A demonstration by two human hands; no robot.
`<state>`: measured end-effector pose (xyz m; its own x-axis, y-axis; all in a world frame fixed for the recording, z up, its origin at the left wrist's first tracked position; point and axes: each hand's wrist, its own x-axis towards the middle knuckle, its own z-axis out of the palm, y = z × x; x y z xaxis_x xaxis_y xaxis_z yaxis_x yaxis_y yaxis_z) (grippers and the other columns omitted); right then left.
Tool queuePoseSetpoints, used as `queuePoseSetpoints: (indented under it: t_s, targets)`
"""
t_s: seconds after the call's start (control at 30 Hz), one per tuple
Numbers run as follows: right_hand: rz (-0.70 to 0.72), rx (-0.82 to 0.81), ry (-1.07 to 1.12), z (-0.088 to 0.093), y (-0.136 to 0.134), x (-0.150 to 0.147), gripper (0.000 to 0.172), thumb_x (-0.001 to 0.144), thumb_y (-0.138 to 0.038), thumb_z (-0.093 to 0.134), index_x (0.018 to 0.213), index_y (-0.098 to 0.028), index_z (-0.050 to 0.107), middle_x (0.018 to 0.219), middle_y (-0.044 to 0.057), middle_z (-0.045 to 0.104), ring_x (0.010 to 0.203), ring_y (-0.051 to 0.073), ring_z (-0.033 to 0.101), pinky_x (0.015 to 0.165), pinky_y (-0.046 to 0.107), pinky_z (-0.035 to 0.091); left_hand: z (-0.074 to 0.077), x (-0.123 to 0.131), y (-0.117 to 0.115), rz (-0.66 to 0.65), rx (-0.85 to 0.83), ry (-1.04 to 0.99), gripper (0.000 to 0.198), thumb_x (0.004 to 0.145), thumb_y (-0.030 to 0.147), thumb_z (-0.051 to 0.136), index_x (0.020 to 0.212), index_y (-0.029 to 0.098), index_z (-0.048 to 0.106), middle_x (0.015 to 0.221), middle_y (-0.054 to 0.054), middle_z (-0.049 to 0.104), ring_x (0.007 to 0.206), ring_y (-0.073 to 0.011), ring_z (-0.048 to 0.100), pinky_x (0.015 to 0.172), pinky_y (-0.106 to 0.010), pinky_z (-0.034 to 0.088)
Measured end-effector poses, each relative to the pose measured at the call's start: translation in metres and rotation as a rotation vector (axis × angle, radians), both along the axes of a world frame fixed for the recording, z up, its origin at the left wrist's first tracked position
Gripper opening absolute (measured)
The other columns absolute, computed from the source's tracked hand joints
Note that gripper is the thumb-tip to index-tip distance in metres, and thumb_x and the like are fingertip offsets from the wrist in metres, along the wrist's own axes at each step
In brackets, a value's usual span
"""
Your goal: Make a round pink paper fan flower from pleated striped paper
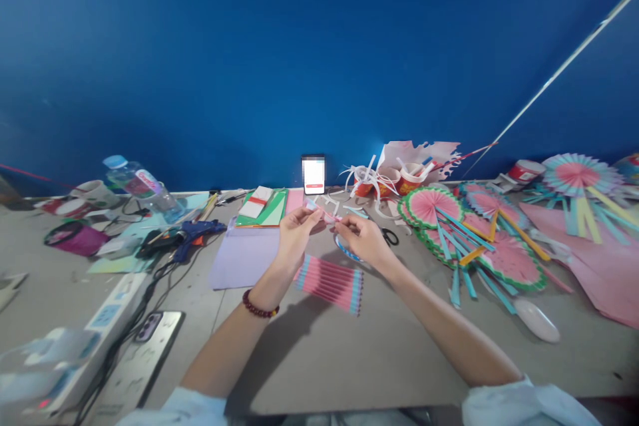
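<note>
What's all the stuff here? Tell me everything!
flat wall: one, blue, back
flat table: one, grey, underneath
small piece: one, pink, held at centre
pleated paper: one, pink with blue ends, centre
round paper fans: several, mostly pink, right
broad sheet: one, pink, far right
paper cups: several, red, rear
upright phone: one, black-edged, centre rear
lying phone: one, silver, lower left
power strip: one, white, lower left
plastic bottle: one, clear, left
glue gun: one, blue, left
flat sheet: one, purple, centre-left
oval object: one, white, right
other small clutter: uncountable, mixed colours, both sides
left hand: one, bare, centre
right hand: one, bare, centre
</note>
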<state>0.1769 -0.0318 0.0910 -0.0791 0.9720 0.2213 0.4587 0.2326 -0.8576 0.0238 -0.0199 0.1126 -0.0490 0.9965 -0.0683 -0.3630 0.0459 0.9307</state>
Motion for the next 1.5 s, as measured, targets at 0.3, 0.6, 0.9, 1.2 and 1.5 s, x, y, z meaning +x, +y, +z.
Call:
queuePoseSetpoints:
  t_s: [0.3, 0.6, 0.9, 1.2, 1.5]
  targets:
    - [-0.004, 0.003, 0.008, 0.006, -0.002, 0.000, 0.031, 0.086, -0.040, 0.050, 0.074, -0.018, 0.068, 0.060, 0.000, 0.065, 0.053, 0.013, 0.057, 0.052, 0.022, 0.039, 0.003, -0.002, 0.002, -0.042, 0.141, 0.083, 0.033, 0.053, 0.041, 0.083, 0.068, 0.016, 0.069, 0.069, -0.003, 0.070, 0.066, -0.0156, 0.065, 0.074, -0.031, 0.054]
    - [-0.006, -0.015, 0.078, 0.007, 0.000, 0.000, 0.027, 0.084, -0.038, 0.050, 0.072, -0.018, 0.064, 0.060, 0.000, 0.063, 0.046, 0.010, 0.052, 0.045, 0.021, 0.038, -0.007, -0.002, 0.008, -0.230, 0.315, 0.213, 0.027, 0.059, 0.035, 0.081, 0.079, 0.018, 0.075, 0.089, -0.007, 0.073, 0.087, -0.0229, 0.066, 0.082, -0.033, 0.051]
    - [0.043, -0.073, 0.097, 0.010, -0.004, -0.002, 0.027, 0.085, -0.037, 0.050, 0.081, -0.017, 0.068, 0.059, 0.000, 0.064, 0.048, 0.012, 0.056, 0.045, 0.020, 0.039, -0.012, -0.002, 0.007, -0.055, 0.272, 0.322, 0.020, 0.070, 0.036, 0.072, 0.074, 0.017, 0.075, 0.083, -0.006, 0.075, 0.085, -0.0241, 0.068, 0.080, -0.033, 0.052]
    - [0.056, -0.151, 0.129, 0.012, -0.007, -0.003, 0.025, 0.081, -0.032, 0.051, 0.081, -0.016, 0.070, 0.052, -0.002, 0.061, 0.041, 0.009, 0.052, 0.041, 0.019, 0.036, -0.010, -0.003, 0.007, -0.008, 0.226, 0.234, 0.024, 0.067, 0.038, 0.074, 0.067, 0.015, 0.073, 0.073, -0.006, 0.073, 0.072, -0.0204, 0.069, 0.076, -0.033, 0.056]
    - [0.035, -0.180, 0.063, 0.018, -0.013, -0.001, 0.027, 0.082, -0.032, 0.048, 0.082, -0.019, 0.072, 0.048, -0.003, 0.060, 0.035, 0.010, 0.049, 0.040, 0.021, 0.035, -0.011, -0.007, 0.011, -0.014, 0.214, 0.196, 0.028, 0.064, 0.041, 0.077, 0.072, 0.014, 0.073, 0.070, -0.004, 0.072, 0.069, -0.0201, 0.069, 0.079, -0.038, 0.058]
